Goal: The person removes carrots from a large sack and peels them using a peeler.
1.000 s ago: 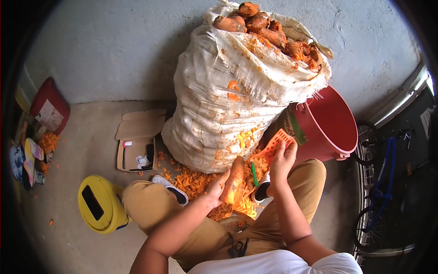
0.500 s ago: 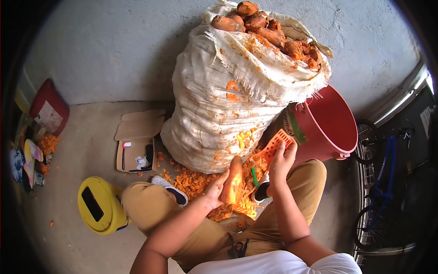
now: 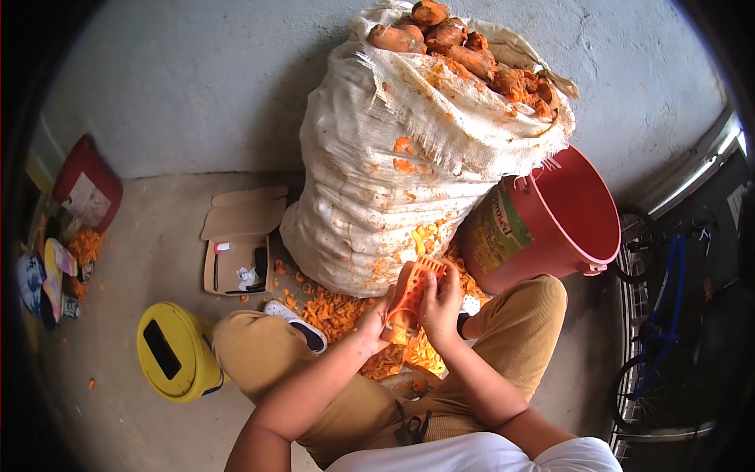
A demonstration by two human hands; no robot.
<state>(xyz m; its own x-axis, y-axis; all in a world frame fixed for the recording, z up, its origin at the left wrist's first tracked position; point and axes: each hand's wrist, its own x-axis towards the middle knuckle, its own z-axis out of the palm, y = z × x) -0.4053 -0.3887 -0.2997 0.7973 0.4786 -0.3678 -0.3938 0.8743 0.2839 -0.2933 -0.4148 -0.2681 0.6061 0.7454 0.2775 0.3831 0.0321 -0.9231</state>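
Note:
My left hand (image 3: 373, 324) is wrapped round a thick orange carrot (image 3: 402, 322), held above the peelings between my knees. In my right hand (image 3: 442, 305) is an orange plastic peeler (image 3: 416, 286) with slots and round holes, my thumb along its side. The peeler lies over the carrot and hides much of it; whether its blade touches the surface I cannot tell. Beneath both hands, orange peelings (image 3: 334, 315) are heaped on the floor around my shoes. A big white woven sack (image 3: 377, 173) stands just beyond, filled to the top with large orange-brown roots (image 3: 472, 59).
Right of the sack stands a red tub (image 3: 495, 236). A yellow lidded bucket (image 3: 177, 370) is by my left knee, and an opened cardboard box (image 3: 236, 267) holds small items. Far left are a red container (image 3: 90, 189) and more scraps. A blue bicycle (image 3: 668, 291) is at right.
My right hand has moved left and down, bringing the peeler from beside the tub onto the carrot. My left hand still holds the carrot. A green strip seen before is now hidden.

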